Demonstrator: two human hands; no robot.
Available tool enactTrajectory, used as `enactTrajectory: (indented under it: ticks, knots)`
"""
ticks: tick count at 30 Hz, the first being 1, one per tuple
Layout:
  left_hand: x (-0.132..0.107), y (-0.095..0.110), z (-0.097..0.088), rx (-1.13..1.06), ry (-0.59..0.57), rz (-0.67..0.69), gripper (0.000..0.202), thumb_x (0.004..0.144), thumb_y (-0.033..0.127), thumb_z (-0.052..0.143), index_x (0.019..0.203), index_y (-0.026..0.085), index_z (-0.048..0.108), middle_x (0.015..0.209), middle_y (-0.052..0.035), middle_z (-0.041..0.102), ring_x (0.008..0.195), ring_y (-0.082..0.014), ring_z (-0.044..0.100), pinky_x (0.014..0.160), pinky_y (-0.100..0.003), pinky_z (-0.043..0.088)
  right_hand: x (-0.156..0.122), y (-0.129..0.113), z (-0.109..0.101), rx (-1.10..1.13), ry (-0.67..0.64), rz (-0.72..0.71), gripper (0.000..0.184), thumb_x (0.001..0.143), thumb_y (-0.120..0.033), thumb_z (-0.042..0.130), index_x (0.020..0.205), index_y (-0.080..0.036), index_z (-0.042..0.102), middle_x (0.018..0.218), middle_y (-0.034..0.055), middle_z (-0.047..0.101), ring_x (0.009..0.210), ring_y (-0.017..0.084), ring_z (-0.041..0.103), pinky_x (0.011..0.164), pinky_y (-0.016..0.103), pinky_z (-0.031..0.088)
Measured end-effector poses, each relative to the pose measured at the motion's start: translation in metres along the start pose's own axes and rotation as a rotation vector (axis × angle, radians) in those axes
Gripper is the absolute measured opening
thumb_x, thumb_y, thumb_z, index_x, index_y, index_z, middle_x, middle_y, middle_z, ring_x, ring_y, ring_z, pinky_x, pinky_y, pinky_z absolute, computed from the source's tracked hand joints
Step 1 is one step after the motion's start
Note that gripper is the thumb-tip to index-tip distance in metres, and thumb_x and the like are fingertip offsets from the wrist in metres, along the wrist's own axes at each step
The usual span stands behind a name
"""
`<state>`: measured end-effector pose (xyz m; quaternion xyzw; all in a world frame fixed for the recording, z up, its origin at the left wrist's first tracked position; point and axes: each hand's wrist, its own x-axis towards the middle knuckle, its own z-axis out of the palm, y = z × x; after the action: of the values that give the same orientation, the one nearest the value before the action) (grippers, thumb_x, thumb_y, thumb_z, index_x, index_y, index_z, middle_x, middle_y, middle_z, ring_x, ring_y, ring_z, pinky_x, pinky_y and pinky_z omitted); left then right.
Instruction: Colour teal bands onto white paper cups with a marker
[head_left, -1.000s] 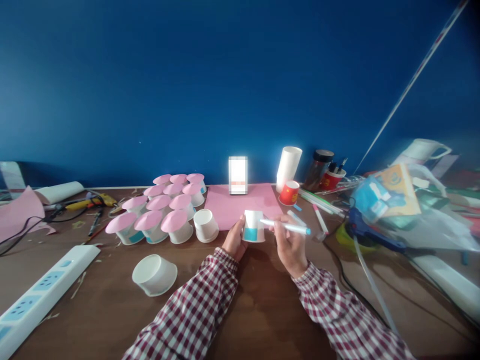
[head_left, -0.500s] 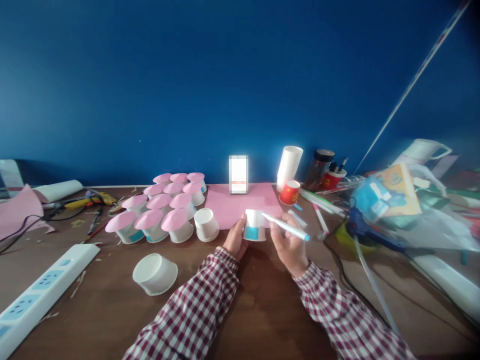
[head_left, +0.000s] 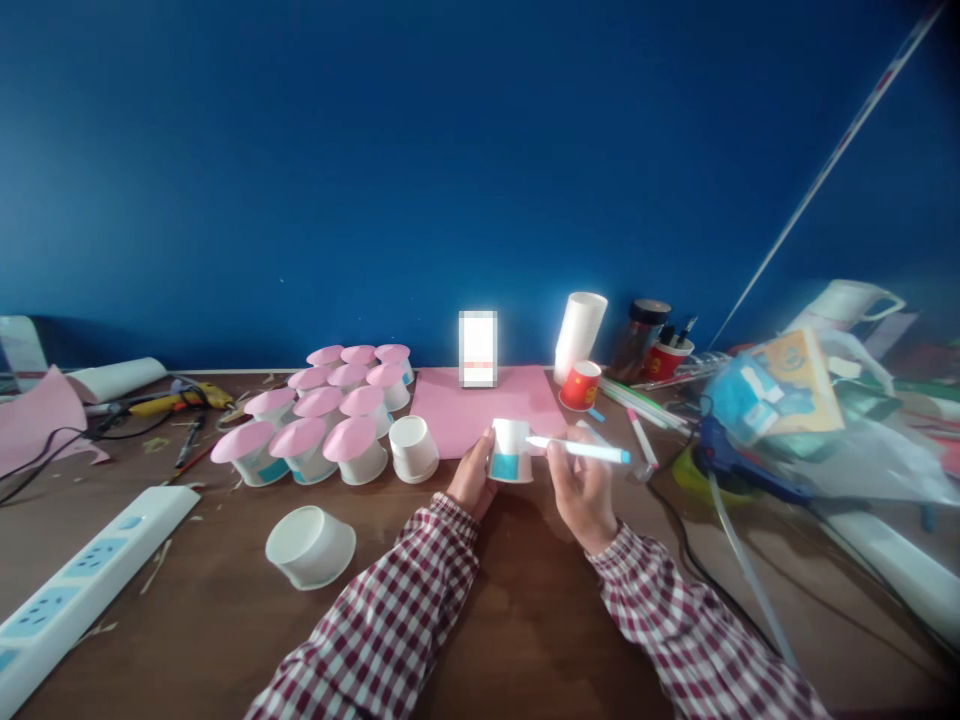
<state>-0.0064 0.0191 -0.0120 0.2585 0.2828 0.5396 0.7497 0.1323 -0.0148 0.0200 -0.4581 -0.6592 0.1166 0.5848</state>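
Note:
My left hand point(head_left: 474, 476) grips a small paper cup point(head_left: 511, 445) by its left side. The cup is upside down, white above with a blue patch low on its wall. In my right hand point(head_left: 583, 495) is a white marker point(head_left: 581, 450) with a blue end, held like a pen. Its tip points left at the cup's right side; whether it touches, I cannot tell. Behind the cup lies a sheet of pink paper point(head_left: 457, 405). Left of my hands stand several upturned cups topped with pink paper cones point(head_left: 298, 437), and one bare white cup point(head_left: 412, 450).
Nearer me on the left are a wide white paper cup point(head_left: 322, 548) and a power strip point(head_left: 82, 570). A stack of white cups point(head_left: 581, 330), a red cup point(head_left: 580, 386) and a dark-lidded jar point(head_left: 639, 340) stand behind on the right. A blue glue gun point(head_left: 750, 470) lies farther right.
The marker has swung from a downward slant to nearly level, its blue end shifting right and up. My right hand has moved slightly right; my left hand and the cup have barely moved.

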Motion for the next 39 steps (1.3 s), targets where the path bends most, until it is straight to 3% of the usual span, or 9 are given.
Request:
enactTrajectory:
  ticks: [39]
  knots:
    - [-0.0025, 0.0018, 0.0032, 0.02, -0.015, -0.001, 0.046, 0.086, 0.044, 0.054, 0.111, 0.006, 0.062, 0.102, -0.0165, 0.069, 0.095, -0.0255, 0.065, 0.089, -0.039, 0.051, -0.001, 0.0032, 0.0015, 0.024, -0.03, 0.025, 0.015, 0.092, -0.031, 0.049, 0.086, -0.019, 0.056, 0.074, 0.0025, 0.058, 0.063, 0.014, 0.056, 0.054, 0.024, 0.048]
